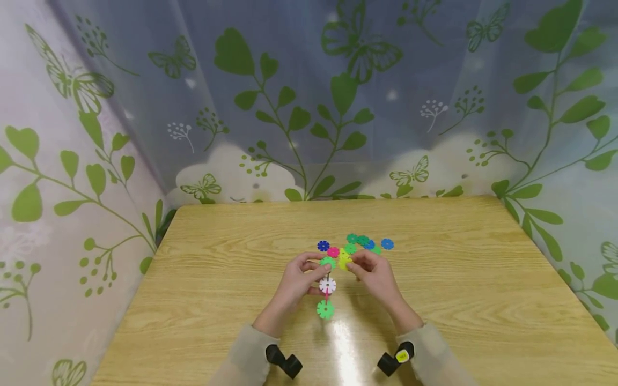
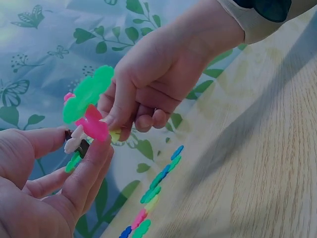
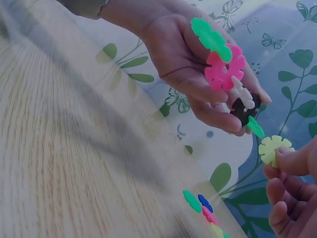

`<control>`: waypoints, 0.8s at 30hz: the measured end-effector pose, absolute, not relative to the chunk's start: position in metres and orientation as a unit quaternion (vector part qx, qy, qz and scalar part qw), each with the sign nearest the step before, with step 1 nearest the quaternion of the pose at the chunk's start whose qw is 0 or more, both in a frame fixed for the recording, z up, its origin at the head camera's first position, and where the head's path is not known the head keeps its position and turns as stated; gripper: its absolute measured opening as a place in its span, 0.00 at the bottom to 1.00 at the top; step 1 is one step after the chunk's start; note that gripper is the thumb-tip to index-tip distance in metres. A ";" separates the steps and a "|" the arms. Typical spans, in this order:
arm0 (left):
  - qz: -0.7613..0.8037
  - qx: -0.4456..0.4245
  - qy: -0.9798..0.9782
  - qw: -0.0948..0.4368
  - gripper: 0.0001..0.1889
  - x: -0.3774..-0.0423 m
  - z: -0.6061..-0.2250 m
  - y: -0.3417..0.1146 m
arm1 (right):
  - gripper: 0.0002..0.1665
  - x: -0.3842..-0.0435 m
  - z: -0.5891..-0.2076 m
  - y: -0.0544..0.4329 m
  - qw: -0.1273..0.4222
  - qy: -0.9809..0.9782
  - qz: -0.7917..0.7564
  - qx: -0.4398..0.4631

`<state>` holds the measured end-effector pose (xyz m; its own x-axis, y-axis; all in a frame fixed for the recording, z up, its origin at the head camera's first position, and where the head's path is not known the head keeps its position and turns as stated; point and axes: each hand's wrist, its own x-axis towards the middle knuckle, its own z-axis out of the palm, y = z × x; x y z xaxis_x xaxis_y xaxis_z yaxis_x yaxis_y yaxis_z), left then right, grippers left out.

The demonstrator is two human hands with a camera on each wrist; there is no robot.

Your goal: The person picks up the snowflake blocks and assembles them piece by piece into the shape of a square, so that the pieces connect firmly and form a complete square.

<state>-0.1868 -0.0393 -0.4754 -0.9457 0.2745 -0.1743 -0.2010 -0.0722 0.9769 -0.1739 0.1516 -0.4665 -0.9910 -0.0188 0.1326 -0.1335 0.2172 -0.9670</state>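
Note:
My left hand [image 1: 299,276] grips a chain of notched plastic discs joined by their slots. Nearest me in that chain is a green disc [image 1: 325,309]. A pink disc [image 3: 225,67], a white disc [image 1: 328,284] and a dark disc [image 3: 244,109] follow, and another green disc [image 1: 328,262] forms the far end. Between thumb and fingers my right hand [image 1: 376,273] pinches a yellow disc [image 3: 273,150], its rim close beside that far green disc. In the left wrist view, the right hand's yellow disc is mostly hidden behind the chain.
Loose discs lie on the wooden table [image 1: 217,300] beyond the hands: a dark blue one [image 1: 323,245], a pink one [image 1: 333,252], several green ones [image 1: 352,238] and a blue one [image 1: 388,244] at the right. A leaf-patterned curtain [image 1: 299,96] hangs behind the table.

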 end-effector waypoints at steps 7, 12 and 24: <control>0.740 0.029 0.654 0.154 0.24 -0.184 -0.474 -0.038 | 0.04 -0.163 -0.446 0.144 0.054 -0.783 0.617 0.055; 0.749 0.031 0.643 0.157 0.26 -0.184 -0.473 -0.038 | 0.03 -0.161 -0.446 0.142 0.064 -0.797 0.595 0.078; 0.777 0.041 0.605 0.169 0.21 -0.182 -0.473 -0.039 | 0.03 -0.163 -0.452 0.141 0.081 -0.798 0.588 0.103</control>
